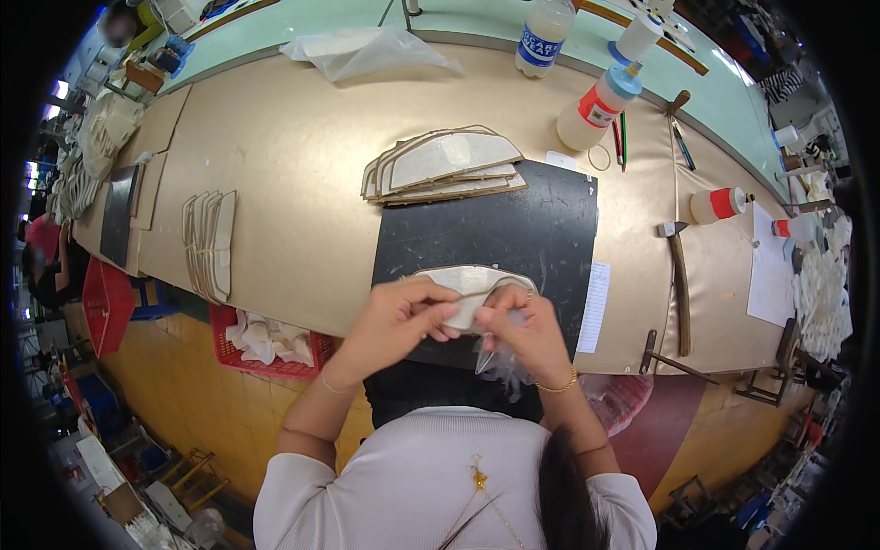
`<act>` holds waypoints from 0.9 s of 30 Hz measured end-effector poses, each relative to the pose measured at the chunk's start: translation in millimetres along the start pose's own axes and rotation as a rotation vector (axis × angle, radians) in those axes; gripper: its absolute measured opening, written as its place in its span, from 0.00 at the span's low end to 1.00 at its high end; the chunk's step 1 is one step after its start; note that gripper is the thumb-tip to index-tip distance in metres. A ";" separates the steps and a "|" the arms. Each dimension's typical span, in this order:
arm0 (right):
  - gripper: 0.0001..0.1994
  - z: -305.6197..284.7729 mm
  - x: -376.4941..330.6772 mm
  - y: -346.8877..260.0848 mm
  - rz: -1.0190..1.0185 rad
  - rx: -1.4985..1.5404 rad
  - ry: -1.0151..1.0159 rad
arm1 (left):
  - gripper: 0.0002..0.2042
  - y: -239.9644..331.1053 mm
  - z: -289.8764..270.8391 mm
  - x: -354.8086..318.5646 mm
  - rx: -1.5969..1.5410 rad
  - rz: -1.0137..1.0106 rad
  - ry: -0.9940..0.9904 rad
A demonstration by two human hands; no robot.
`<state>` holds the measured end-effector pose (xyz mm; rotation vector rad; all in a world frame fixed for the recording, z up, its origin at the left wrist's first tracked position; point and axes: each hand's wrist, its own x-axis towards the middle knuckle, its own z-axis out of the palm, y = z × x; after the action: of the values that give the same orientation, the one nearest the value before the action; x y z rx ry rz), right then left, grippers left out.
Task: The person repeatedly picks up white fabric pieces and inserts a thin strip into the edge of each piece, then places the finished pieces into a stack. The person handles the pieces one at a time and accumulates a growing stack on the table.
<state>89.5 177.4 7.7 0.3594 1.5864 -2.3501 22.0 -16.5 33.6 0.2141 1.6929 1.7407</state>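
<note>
A pale, half-moon-shaped piece (469, 277) with a brown edge lies at the near side of a black board (486, 227). My left hand (401, 316) pinches its near left part between thumb and fingers. My right hand (530, 335) is closed on the right side of the same piece, fingers curled at its near edge. Crumpled clear plastic (506, 374) hangs just below my right hand; whether the fingers hold it, I cannot tell. Beyond my hands, a stack of similar half-moon pieces (449, 158) rests across the board's far edge.
A tied bundle of curved pieces (209, 246) lies at the left. A red basket (275, 367) with pale scraps sits below the table edge. To the right are a hammer (679, 289), a paper strip (594, 307) and a red-labelled bottle (587, 115). Plastic sheeting (367, 53) lies at the back.
</note>
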 end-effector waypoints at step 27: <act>0.09 -114.7 -55.0 -76.3 -0.712 0.091 0.646 | 0.25 9.7 -74.5 78.8 0.839 0.300 0.736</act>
<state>118.1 316.4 51.1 0.7315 2.1719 -3.0478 -82.2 -31.6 5.8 0.2133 3.0185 1.2482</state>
